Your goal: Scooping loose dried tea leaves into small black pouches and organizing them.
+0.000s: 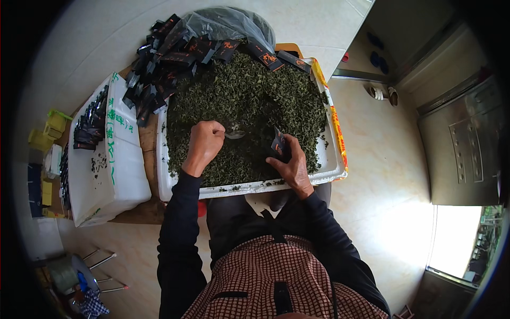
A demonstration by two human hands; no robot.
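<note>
My left hand is closed around the handle of a small spoon, its pale bowl just above the leaves. A small black packet with orange print is held upright between the thumb and fingers of my right hand. Both hands are over a heap of dark green dried leaves, likely tea, that fills a shallow white foam tray. The tray's right rim carries yellow and red tape. Many similar black packets lie piled at its far left corner, beside a clear plastic bag.
To the left, a white foam box with green writing holds rows of black packets. It rests on a wooden table. Yellow containers stand beyond it. A stool is at lower left; shoes lie on the floor at right.
</note>
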